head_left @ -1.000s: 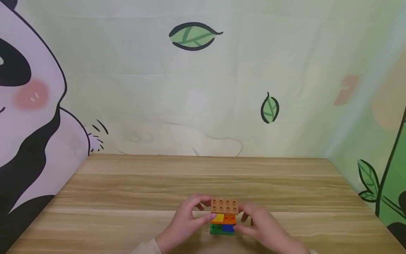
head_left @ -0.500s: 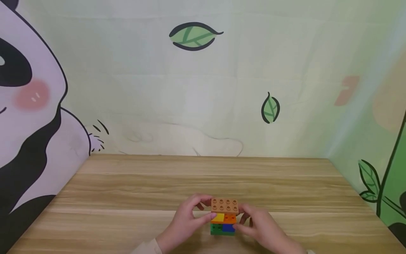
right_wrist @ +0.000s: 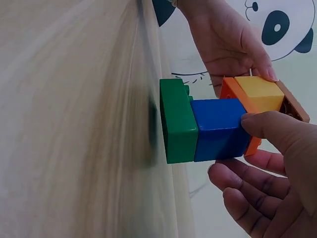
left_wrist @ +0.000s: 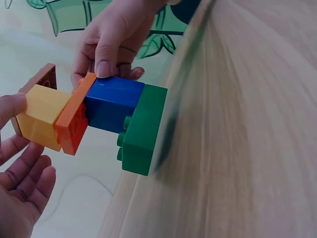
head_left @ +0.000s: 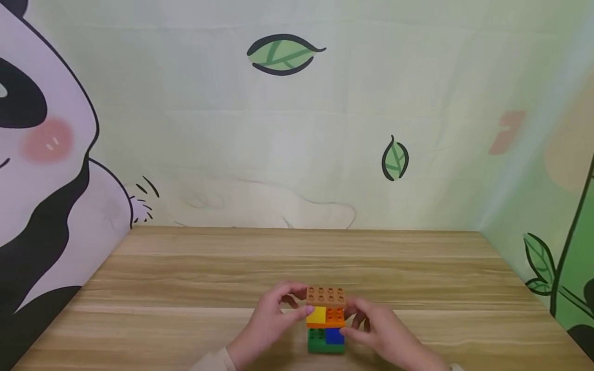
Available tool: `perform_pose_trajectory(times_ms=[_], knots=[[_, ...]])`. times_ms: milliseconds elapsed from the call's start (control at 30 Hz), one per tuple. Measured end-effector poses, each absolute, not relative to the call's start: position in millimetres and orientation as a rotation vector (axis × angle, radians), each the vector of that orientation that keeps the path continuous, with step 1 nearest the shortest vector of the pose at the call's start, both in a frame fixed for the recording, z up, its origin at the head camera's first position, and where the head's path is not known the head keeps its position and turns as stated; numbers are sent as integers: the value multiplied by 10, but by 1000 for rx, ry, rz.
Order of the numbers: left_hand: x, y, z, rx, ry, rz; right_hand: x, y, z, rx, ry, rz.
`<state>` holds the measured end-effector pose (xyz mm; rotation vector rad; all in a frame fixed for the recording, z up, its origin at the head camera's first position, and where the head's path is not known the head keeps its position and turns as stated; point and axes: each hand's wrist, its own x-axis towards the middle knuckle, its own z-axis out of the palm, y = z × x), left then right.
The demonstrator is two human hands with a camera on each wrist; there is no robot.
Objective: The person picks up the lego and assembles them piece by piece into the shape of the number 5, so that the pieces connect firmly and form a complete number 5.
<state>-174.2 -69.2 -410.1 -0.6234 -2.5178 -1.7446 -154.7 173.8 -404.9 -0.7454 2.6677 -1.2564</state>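
Note:
Both hands hold one stack of toy building bricks. A green brick (right_wrist: 177, 124) is at the bottom, with a blue brick (right_wrist: 218, 129) on its right part. Across the blue one lies a thin orange brick (left_wrist: 74, 116), then a yellow brick (left_wrist: 44, 111) on the left and a brown studded brick (head_left: 326, 297) on top. My left hand (head_left: 274, 312) pinches the upper part, thumb on the yellow brick. My right hand (head_left: 378, 324) grips lower down, its thumb where blue meets orange. In both wrist views a narrow gap shows between the green brick and the tabletop.
A wood-grain table (head_left: 209, 268) spreads under the hands. Behind it hangs a pale green backdrop (head_left: 209, 129) with printed leaves and a panda (head_left: 42, 180) at the left. The backdrop also closes off the right side.
The stack has tilted, showing more of its front; the green brick sits lower in the head view and the brown top slightly higher. Both hands keep their grip and barely shift.

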Motion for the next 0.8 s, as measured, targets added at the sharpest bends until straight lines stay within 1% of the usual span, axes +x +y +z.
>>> perform_pose_trajectory(times_ms=[233, 800], knots=[[-1775, -707, -4053, -512, -2538, -1945, -1543, 1732, -4017, -674, 2579, -1286], [-1765, -687, -4069, -505, -2559, -1939, -1502, 1703, -4051, -646, 2478, -1349]])
